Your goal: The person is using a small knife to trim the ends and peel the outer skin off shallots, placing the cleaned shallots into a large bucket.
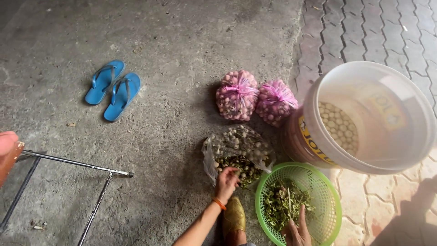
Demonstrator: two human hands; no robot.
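1. Your left hand (226, 181) reaches into the clear bag of small round bulbs (237, 152) on the concrete, fingers curled around a few.
2. Your right hand (297, 230) rests in the green basket (330, 191), pinching a thin blade among trimmings (284, 202).
3. The picking step appears underway; next, carry one bulb to the blade.

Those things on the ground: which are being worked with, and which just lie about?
In use: left hand in clear bag; right hand at green basket; white bucket.
Lying about: blue sandals; pink net bags; metal frame.
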